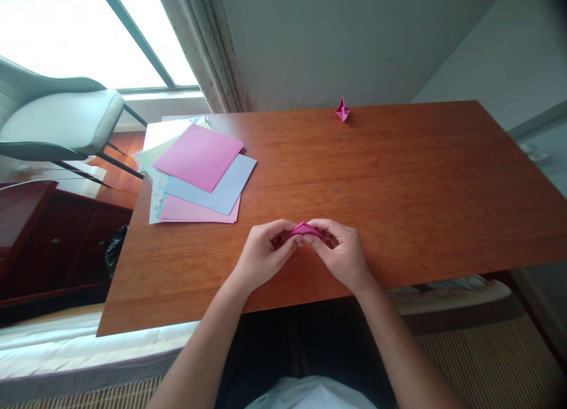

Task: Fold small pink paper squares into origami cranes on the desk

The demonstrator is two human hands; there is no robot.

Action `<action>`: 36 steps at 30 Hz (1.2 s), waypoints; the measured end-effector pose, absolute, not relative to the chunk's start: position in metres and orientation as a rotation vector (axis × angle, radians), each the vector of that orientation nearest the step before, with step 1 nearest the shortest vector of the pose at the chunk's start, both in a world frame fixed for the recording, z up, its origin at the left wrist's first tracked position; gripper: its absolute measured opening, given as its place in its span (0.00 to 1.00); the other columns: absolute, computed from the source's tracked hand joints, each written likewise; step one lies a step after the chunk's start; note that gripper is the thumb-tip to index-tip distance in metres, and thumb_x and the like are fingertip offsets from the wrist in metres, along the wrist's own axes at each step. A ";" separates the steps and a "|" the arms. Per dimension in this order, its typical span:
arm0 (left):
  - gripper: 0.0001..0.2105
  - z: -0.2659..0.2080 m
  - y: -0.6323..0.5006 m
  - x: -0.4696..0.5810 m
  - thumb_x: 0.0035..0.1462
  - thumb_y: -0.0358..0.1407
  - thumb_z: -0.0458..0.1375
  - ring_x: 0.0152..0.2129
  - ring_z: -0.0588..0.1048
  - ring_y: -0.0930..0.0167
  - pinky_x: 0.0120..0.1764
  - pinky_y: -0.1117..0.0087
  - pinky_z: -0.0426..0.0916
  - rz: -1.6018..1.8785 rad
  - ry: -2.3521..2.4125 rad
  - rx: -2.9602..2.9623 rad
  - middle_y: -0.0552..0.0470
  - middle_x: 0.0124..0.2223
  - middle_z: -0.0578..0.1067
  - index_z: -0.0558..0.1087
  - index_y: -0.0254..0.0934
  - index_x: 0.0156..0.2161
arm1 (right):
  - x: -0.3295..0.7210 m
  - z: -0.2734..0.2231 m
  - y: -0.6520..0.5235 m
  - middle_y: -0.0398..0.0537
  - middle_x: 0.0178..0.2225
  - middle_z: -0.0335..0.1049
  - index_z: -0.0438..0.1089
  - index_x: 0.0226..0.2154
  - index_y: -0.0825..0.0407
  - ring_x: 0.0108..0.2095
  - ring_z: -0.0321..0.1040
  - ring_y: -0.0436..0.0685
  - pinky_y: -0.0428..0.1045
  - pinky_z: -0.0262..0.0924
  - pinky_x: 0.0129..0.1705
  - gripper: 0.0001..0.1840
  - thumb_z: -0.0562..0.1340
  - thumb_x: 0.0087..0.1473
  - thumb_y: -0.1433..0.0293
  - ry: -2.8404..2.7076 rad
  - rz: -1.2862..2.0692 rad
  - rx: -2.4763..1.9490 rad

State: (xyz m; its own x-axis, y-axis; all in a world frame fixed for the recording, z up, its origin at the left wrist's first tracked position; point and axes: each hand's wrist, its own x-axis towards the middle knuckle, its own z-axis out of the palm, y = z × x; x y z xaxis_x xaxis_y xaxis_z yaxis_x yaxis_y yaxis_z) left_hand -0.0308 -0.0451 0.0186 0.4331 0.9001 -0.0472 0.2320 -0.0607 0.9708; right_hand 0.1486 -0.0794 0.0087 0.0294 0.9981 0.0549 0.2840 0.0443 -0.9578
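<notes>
A small piece of folded pink paper is pinched between both hands, just above the near part of the wooden table. My left hand grips its left side, thumb in front and fingers behind. On the other side, my right hand holds it in the same way, and the two thumb tips nearly meet. The paper's top comes to a low point; its lower part is hidden by the fingers. At the table's far edge stands a small pink origami figure with an upright pointed tip.
Overlapping sheets lie on the table's left: pink paper on top, blue paper below, and light pink paper at the bottom. A pale chair stands beyond the left edge, near the window and curtain. A wall borders the far side.
</notes>
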 end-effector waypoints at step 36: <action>0.11 0.020 -0.046 -0.030 0.58 0.40 0.64 0.23 0.68 0.75 0.25 0.76 0.61 0.892 1.099 1.369 0.52 0.26 0.73 0.75 0.33 0.30 | 0.150 0.007 -0.079 0.47 0.34 0.80 0.78 0.36 0.48 0.32 0.75 0.55 0.49 0.70 0.33 0.10 0.65 0.58 0.61 -1.387 1.069 -1.329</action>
